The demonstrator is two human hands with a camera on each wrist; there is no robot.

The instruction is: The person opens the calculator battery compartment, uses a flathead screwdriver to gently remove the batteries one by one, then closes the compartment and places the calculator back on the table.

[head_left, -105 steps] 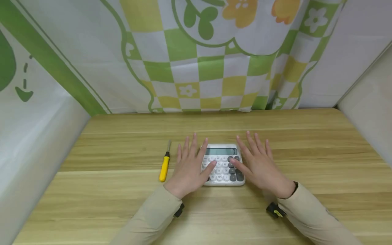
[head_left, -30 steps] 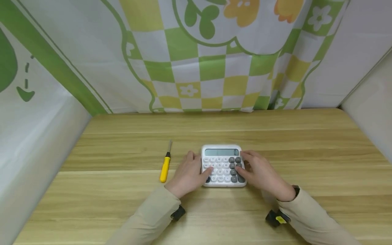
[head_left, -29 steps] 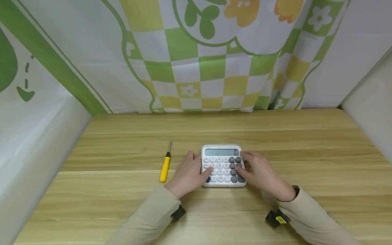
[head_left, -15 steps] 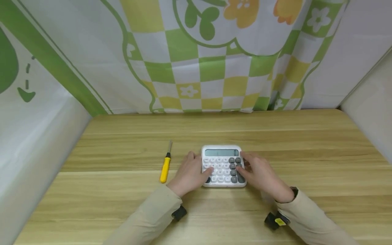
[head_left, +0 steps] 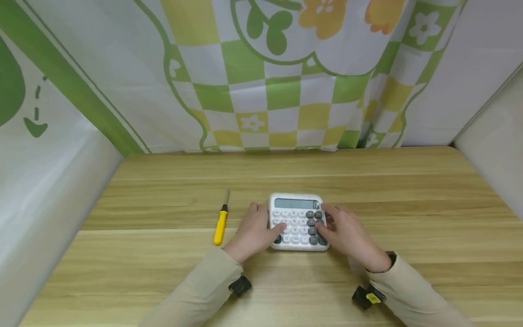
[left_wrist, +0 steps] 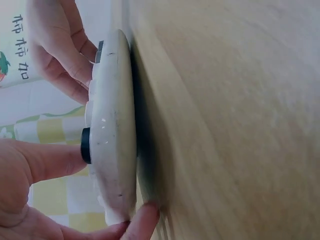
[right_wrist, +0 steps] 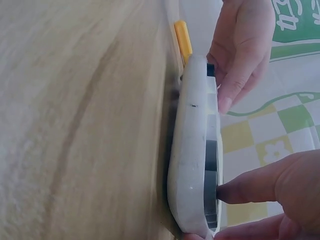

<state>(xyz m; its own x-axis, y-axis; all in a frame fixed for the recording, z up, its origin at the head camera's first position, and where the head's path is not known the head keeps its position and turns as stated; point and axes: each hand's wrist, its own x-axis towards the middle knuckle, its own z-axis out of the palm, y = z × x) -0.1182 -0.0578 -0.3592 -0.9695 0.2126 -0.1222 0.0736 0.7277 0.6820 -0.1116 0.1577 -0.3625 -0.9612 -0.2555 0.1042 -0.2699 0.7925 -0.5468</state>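
A white calculator (head_left: 295,247) with white and grey keys and a grey display lies between the two hands in the head view. My left hand (head_left: 254,231) grips its left side, thumb over the keys and fingers at the edge. On the opposite side, my right hand (head_left: 349,236) holds the right edge, its thumb on the grey keys. In the left wrist view the calculator (left_wrist: 112,125) shows edge-on, a dark shadow under it, with a fingertip (left_wrist: 144,220) at its underside. The right wrist view shows its other edge, the right thumb (right_wrist: 250,187) against a grey key.
A yellow screwdriver (head_left: 220,227) with a black collar lies left of the left hand on the wooden table (head_left: 163,272). A checkered green, yellow and white curtain (head_left: 282,91) hangs behind the table. Black wrist cameras (head_left: 240,285) sit under the sleeves.
Earlier both hands lay with fingers spread over the calculator; the fingers have since curled down around its sides. Over the last second the calculator has shifted only very slightly.
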